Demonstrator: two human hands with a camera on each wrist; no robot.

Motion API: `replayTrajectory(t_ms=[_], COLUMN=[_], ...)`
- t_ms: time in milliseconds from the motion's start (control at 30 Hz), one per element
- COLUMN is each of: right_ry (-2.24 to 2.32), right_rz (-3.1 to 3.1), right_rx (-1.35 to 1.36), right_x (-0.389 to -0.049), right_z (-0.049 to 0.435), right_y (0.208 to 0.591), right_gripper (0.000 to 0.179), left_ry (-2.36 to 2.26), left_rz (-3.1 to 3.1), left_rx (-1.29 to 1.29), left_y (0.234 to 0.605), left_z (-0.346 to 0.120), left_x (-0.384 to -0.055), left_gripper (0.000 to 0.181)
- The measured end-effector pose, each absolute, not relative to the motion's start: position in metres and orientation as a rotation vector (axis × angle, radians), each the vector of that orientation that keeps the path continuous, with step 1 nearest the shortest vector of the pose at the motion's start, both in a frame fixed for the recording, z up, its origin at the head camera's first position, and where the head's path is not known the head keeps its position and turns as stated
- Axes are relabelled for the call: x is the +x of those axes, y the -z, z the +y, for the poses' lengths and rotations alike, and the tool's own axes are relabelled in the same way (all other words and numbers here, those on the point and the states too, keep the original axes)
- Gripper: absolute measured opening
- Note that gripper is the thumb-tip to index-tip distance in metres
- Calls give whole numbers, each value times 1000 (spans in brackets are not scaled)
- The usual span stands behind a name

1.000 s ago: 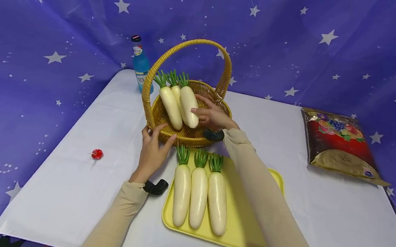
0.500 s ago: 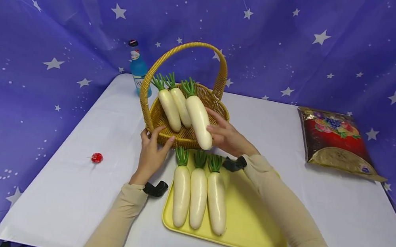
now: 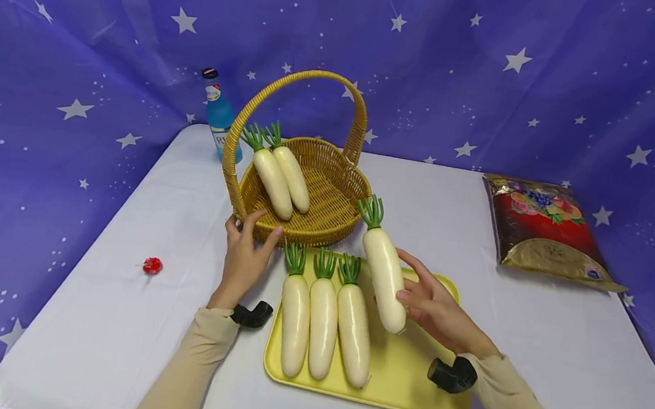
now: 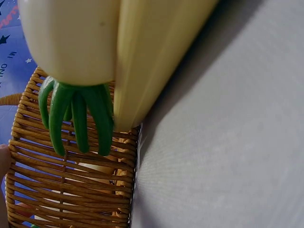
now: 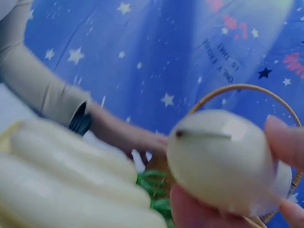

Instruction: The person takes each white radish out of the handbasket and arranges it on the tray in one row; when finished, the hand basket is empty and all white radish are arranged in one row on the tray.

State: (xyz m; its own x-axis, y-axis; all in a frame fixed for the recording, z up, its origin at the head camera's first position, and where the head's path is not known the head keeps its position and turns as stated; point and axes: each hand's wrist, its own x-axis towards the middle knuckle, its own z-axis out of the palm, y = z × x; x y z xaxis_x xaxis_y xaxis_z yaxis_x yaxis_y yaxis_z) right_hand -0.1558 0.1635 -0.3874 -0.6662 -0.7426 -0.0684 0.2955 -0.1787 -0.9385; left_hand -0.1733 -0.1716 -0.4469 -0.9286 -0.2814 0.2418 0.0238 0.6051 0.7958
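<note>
My right hand (image 3: pixel 438 311) pinches a white radish (image 3: pixel 382 276) with green stems between thumb and fingers, tilted above the yellow tray (image 3: pixel 413 387). Its rounded tip (image 5: pixel 213 159) fills the middle of the right wrist view. Three more radishes (image 3: pixel 323 329) lie side by side on the tray's left part. Two radishes (image 3: pixel 273 184) lean at the left inside a wicker basket (image 3: pixel 328 198) with a tall handle. At the basket's front left rim, my left hand (image 3: pixel 243 262) grips the edge; a fingertip (image 4: pixel 4 161) shows beside the weave in the left wrist view.
Behind the basket on the left stands a blue bottle (image 3: pixel 219 115). A red wrapped candy (image 3: pixel 152 266) lies on the white table (image 3: pixel 115 322) at left. At the right rests a red and gold packet (image 3: pixel 550 229). A starry purple cloth (image 3: pixel 436 63) backs the table.
My right hand has lifted one of the three radishes out of the basket and carried it right and toward me, over the tray. The left hand stays at the basket rim.
</note>
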Motion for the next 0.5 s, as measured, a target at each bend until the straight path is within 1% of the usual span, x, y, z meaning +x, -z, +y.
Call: replayTrajectory(t_ms=[233,500], right_ry=[1859,1725], right_rz=[1690,1862], right_rx=[-443,-302], right_x=[-122,-99], right_z=[179,174], right_y=[406,422], right_gripper=[72,76], left_ry=[1244,1231], left_rz=[-2493,-2494], left_rx=[199,207], left_y=[448,446], left_z=[-170,-172], left_x=[-174,-173], left_gripper=[55,54])
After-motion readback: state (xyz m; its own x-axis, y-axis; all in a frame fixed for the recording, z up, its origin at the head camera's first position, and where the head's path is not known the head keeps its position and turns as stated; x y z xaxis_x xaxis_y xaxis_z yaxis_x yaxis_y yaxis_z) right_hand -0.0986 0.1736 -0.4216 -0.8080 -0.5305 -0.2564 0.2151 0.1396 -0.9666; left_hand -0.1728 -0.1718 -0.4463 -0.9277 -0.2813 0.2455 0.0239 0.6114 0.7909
